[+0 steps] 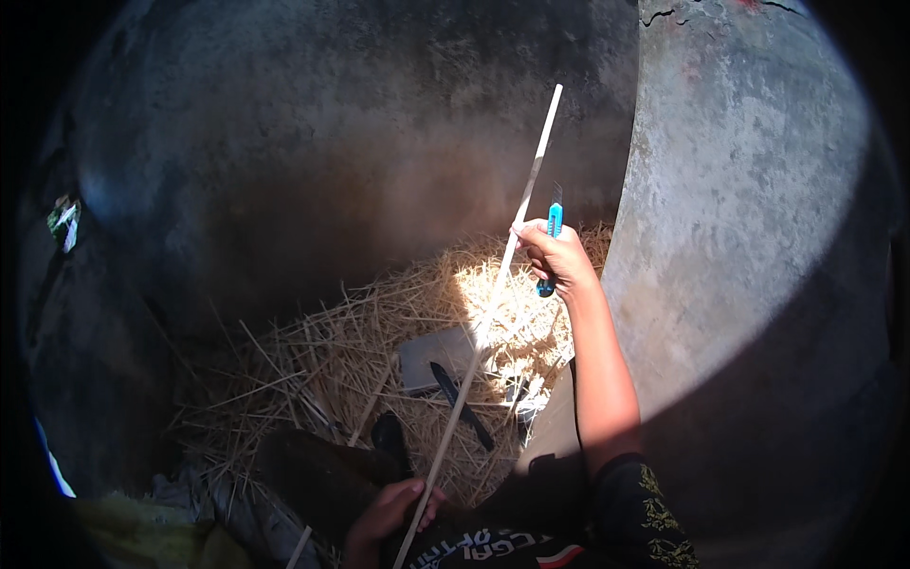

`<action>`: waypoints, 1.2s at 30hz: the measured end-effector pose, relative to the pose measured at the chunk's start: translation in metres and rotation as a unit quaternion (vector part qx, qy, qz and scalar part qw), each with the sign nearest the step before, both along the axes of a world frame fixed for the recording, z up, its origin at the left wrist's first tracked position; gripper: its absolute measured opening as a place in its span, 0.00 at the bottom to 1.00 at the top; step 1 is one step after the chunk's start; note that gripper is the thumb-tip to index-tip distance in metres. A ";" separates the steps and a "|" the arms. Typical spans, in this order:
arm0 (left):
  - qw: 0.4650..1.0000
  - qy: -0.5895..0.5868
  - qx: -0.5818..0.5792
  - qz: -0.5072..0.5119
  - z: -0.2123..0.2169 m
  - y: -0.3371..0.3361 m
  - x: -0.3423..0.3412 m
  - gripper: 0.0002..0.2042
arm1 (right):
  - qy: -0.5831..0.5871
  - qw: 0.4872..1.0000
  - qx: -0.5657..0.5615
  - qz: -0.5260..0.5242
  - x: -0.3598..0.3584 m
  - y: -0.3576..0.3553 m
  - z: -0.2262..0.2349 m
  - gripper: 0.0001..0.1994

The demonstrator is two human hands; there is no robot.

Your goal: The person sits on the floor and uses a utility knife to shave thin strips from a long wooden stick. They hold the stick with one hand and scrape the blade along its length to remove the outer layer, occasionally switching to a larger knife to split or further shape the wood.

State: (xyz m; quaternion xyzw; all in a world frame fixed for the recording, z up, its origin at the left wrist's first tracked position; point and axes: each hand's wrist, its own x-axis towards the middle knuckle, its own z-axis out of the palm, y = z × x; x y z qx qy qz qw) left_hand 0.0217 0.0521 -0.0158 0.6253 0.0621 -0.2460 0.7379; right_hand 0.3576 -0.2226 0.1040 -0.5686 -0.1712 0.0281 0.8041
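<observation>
A long, thin, pale wooden strip [500,282] slants from my lap up and to the right. Near its lower end my left hand [392,509] is closed around it, in shadow. Higher up, my right hand [552,254] pinches the strip between thumb and fingers. That same hand also grips a turquoise utility knife [555,220], whose thin blade points upward, away from me. Below the strip, a dark knife [460,403] lies with one end over a grey flat block [434,362].
Straw-like shavings [360,351] cover the floor ahead of me. A grey concrete wall [360,142] stands beyond, and a lighter wall [730,180] rises on the right. Yellowish cloth [156,536] lies at lower left. A small green-and-white scrap [64,225] shows at far left.
</observation>
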 end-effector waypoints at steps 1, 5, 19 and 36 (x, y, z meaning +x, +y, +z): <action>1.000 -0.023 0.013 -0.005 0.004 0.001 0.000 0.19 | -0.010 0.999 -0.024 0.027 -0.006 0.005 0.004 0.10; 0.998 -0.054 0.042 0.001 0.008 0.008 -0.004 0.17 | -0.020 0.980 -0.124 0.157 -0.021 0.013 0.017 0.10; 0.987 -0.023 0.044 0.154 -0.030 -0.007 -0.039 0.17 | -0.004 0.998 -0.013 0.059 -0.011 0.031 0.001 0.11; 0.970 -0.126 -0.206 0.013 0.060 0.004 0.154 0.14 | -0.005 0.986 -0.014 0.166 -0.025 0.079 0.002 0.08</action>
